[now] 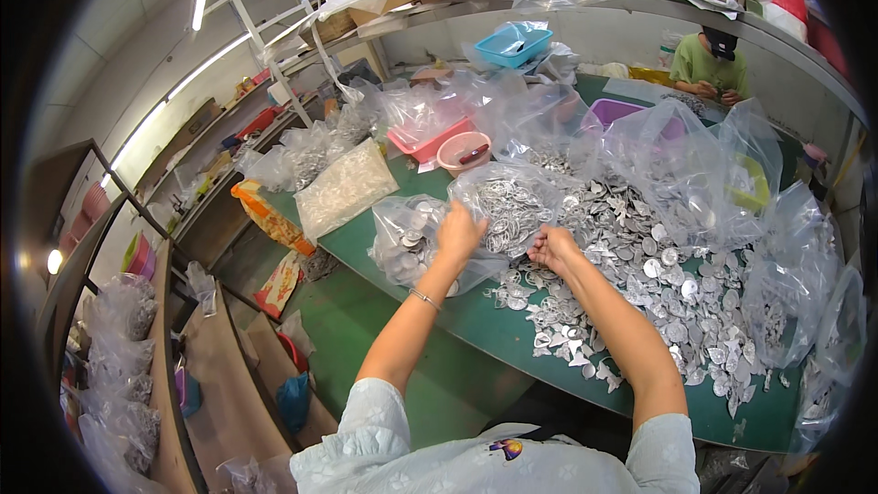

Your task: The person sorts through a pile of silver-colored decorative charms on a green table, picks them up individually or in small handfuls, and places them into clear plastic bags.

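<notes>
My left hand (460, 234) is closed on the edge of a clear plastic bag (473, 181), which stands open on the green table (476, 327). Thin, looped silver metal pieces (517, 215) fill that bag. At its right side my right hand (555, 249) has its fingers pinched together; what they hold, if anything, is too small to make out. A second clear bag (389, 256) with round silver pieces lies left of my left hand. Loose flat silver pieces (658, 279) are heaped beside and beyond my right hand.
Behind the bags stand a pink basket (430, 142), a small pink bowl (464, 154) and a blue basket (514, 44). A flat packed bag (346, 187) lies at the table's left edge. Another person (709, 64) sits at the far right. Shelves (219, 375) line the left.
</notes>
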A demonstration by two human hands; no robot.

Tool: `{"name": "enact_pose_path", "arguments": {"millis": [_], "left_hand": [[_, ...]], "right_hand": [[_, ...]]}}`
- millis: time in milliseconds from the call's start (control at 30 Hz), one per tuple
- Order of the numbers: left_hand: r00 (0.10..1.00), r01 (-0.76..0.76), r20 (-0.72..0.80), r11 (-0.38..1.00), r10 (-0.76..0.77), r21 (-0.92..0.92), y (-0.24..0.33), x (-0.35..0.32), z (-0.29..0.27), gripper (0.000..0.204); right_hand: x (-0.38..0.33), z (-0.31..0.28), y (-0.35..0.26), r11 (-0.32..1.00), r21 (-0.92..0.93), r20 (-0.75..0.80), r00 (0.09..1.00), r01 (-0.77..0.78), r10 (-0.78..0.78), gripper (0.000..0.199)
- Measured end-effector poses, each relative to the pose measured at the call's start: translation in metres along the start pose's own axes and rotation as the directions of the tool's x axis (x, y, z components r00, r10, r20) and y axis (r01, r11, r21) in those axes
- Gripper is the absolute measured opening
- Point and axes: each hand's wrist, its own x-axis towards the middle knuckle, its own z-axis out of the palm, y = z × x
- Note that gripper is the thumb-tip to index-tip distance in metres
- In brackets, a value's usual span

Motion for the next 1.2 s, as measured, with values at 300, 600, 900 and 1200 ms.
{"name": "enact_pose_path", "arguments": {"millis": [300,600,900,1200], "left_hand": [[0.981,0.128,0.193,0.847,-0.031,-0.516,-0.031,0.025,-0.003,0.040],[0.987,0.109,0.020,0.563,-0.161,-0.820,-0.001,0.048,-0.062,0.028],[0.993,0.068,-0.009,0.652,-0.115,-0.755,0.008,0.028,-0.051,0.024],[0.689,-0.582,-0.586,0.807,0.426,-0.097,0.085,-0.022,-0.057,0.033]], "right_hand": [[0.011,0.015,-0.010,0.997,0.076,0.117,0.993,0.012,-0.021,0.022],[0.017,0.017,-0.036,0.997,0.053,0.170,0.983,0.056,-0.064,0.019],[-0.013,0.008,-0.032,0.880,-0.381,0.118,0.959,0.283,-0.257,0.031],[-0.036,-0.018,-0.024,0.758,-0.515,0.209,0.916,0.400,-0.342,0.032]]}}
